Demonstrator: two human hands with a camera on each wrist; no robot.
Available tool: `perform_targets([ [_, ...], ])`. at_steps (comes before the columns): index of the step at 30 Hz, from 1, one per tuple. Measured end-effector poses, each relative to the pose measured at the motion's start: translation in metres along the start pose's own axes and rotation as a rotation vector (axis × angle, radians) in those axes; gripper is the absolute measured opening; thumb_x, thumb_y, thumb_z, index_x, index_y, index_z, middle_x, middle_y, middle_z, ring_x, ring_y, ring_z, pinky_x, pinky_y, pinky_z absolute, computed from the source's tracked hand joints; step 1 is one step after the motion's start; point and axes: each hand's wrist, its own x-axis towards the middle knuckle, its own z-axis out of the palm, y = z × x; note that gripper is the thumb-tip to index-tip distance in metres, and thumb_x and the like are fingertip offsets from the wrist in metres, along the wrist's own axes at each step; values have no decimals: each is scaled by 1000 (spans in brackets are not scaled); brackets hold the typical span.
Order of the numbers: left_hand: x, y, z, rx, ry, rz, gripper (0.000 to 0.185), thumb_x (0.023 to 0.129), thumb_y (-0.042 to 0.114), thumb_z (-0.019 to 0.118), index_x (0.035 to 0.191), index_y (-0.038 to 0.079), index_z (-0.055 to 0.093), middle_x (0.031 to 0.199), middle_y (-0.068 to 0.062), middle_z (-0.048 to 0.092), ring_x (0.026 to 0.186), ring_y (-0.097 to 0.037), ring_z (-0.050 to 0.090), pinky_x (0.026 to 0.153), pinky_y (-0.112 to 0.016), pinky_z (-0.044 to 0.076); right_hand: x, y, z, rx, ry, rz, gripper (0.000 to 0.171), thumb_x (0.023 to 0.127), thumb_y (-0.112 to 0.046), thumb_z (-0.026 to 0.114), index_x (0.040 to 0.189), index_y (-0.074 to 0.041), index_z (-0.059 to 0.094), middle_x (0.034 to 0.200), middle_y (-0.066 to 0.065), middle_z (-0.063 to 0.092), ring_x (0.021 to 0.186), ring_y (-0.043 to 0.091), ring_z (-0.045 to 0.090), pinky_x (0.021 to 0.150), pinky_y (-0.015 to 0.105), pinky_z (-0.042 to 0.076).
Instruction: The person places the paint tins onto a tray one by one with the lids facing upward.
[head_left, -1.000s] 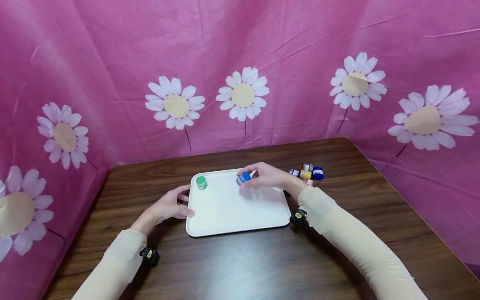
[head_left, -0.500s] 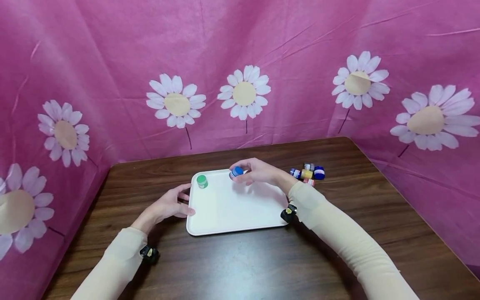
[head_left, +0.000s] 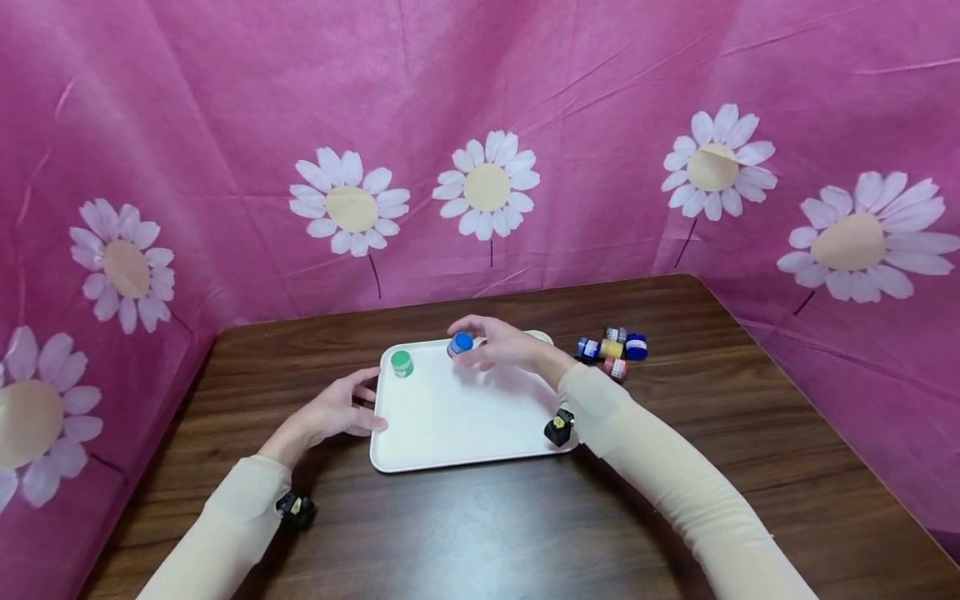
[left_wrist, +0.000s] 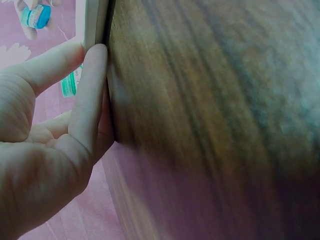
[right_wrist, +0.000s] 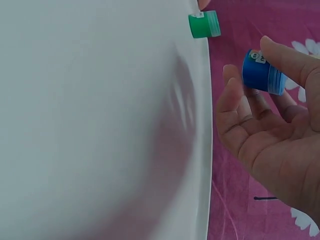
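Partly hidden behind the right hand (head_left: 504, 344), the tray's (head_left: 465, 421) far right corner shows only as a sliver. That hand pinches a blue jar (head_left: 460, 343) between thumb and fingertips, over the tray's far edge. Inside the tray a green jar (head_left: 402, 363) stands alone in the far left corner. Relaxed, straight fingers of the left hand (head_left: 333, 413) press the tray's left rim. More jars (head_left: 612, 349) cluster on the table (head_left: 750, 433) to the right, their labels too small to read.
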Motion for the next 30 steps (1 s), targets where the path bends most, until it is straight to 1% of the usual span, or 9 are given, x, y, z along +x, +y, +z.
perform_targets([
  [4,0,0,-1,0,-1,1,99,80,-8,81,159,-1,21,126,-31,44,89,-25,67,81,-44,62,6,0,7,6,30,6,44,89,-12,80,127,-7,57,118,9,64,97,21,62,78,39,58],
  [6,0,0,-1,-3,-1,4,99,80,-8,80,159,0,21,126,-31,44,89,-25,67,81,-44,62,10,1,8,-2,35,4,41,89,-12,79,125,-8,59,115,8,66,94,21,62,74,36,57],
  [9,0,0,-1,-4,1,4,99,80,-8,80,159,0,21,127,-31,44,89,-25,67,81,-43,62,15,5,10,-15,27,-8,41,90,-12,79,126,-8,60,112,7,67,91,22,63,71,35,57],
  [13,1,-1,0,-17,-4,8,99,80,-10,80,159,-1,21,127,-32,43,90,-26,67,81,-44,62,20,8,13,-16,19,-17,41,90,-9,78,127,-8,61,113,7,65,88,23,66,71,35,58],
  [18,1,-1,0,-29,-8,7,99,80,-11,79,159,-1,20,127,-32,43,90,-26,67,81,-45,61,25,9,18,-21,13,-25,44,90,-7,77,131,-4,61,114,7,63,90,20,65,69,34,57],
  [22,1,-1,0,-21,-3,0,98,80,-10,79,159,0,21,127,-31,43,90,-26,67,81,-44,62,30,10,22,-27,-2,-9,45,90,-5,77,133,-3,61,113,8,64,93,19,64,68,34,58],
  [27,1,-2,-1,-1,-3,-2,99,81,-8,80,159,0,21,127,-31,43,90,-26,67,81,-44,61,31,10,24,-48,14,18,45,90,-4,77,133,-5,62,114,10,65,98,20,62,69,34,60],
  [30,2,-3,-1,-2,-2,-2,99,80,-8,81,159,0,21,127,-31,44,90,-26,67,81,-44,62,31,13,23,-70,35,17,44,90,-3,77,131,-5,63,111,10,65,95,19,60,70,32,60],
])
